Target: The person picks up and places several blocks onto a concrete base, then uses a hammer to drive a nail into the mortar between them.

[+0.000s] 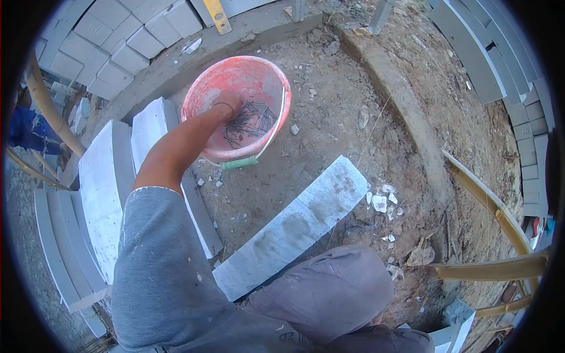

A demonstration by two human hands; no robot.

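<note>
My left hand [229, 107] reaches down inside a red plastic bucket [198, 83] whose inner wall is smeared with grey. Loose nails [257, 117] lie in the bottom of the bucket, right beside the hand. Its fingers are mostly hidden, so I cannot see whether they grip any nails. The bucket's wire handle, with a green grip [239, 163], hangs over the near rim. My right hand is out of view.
A long pale block [294, 226] lies on the dirt before my knee. White blocks [106, 182] stand at the left, stacked grey blocks [112, 35] at upper left. A yellow level [217, 15] leans at the top. Bent wooden poles [494, 267] stick in from the right.
</note>
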